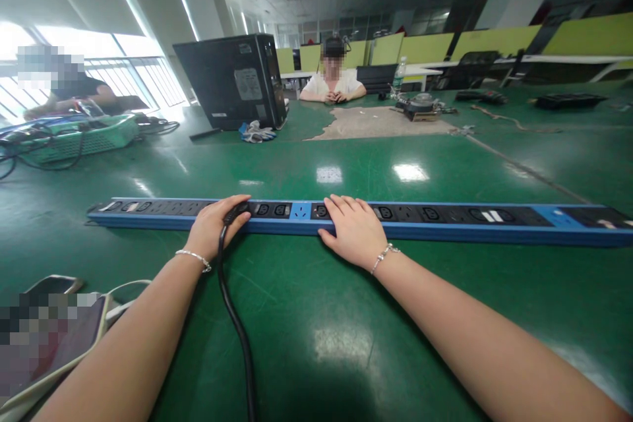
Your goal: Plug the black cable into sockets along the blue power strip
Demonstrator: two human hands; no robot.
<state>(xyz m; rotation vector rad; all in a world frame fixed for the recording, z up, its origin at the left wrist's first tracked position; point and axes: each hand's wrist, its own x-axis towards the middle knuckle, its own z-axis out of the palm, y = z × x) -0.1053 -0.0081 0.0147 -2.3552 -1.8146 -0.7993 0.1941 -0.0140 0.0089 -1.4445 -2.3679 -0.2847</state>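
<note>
A long blue and black power strip [301, 211] with several sockets lies across the green table. On its left half, my left hand [210, 224] is closed around a black plug [235, 212], which sits at the strip's socket face; how deep it sits is hidden by my fingers. From that plug a black cable [232, 316] runs down toward me. My right hand [353, 227] lies over the strip right of the middle, fingers stretched across the top and thumb against the near side.
A black computer case [232, 82] stands at the back, with gloves [257, 132] beside it. Far left is a green basket [89, 138] of cables. Phones [89, 336] lie at the lower left. One person [332, 82] sits opposite, another [74, 89] at far left.
</note>
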